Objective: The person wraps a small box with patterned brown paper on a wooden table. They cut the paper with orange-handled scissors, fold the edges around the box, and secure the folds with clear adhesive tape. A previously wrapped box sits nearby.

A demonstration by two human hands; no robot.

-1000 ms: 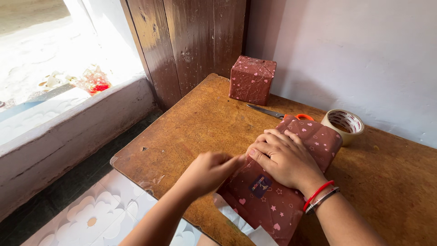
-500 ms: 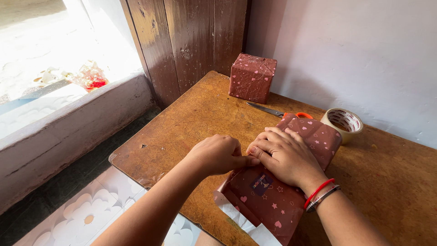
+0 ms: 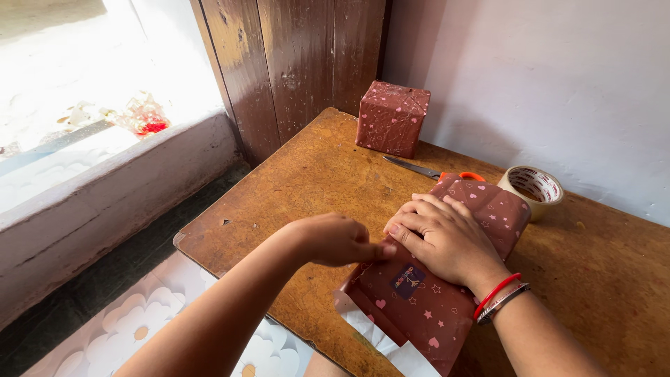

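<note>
On my view, the left hand (image 3: pixel 333 239) sits over the tabletop (image 3: pixel 300 174), its grip narrow, fingertips pinched at the near left edge of the parcel (image 3: pixel 433 279). Whether it holds a fold of paper I cannot tell. The parcel, wrapped in dark red paper with hearts and stars, lies flat near the front edge. My right hand (image 3: pixel 443 237) presses flat on top of it, fingers spread, gripping nothing. Behind lie scissors (image 3: pixel 426 169), a wrapped box (image 3: pixel 391 119) and a tape roll (image 3: pixel 536 190).

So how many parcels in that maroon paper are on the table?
2. One cube parcel stands at the table's far edge by the wall; one flat parcel lies under the right hand. None seem hidden.
</note>
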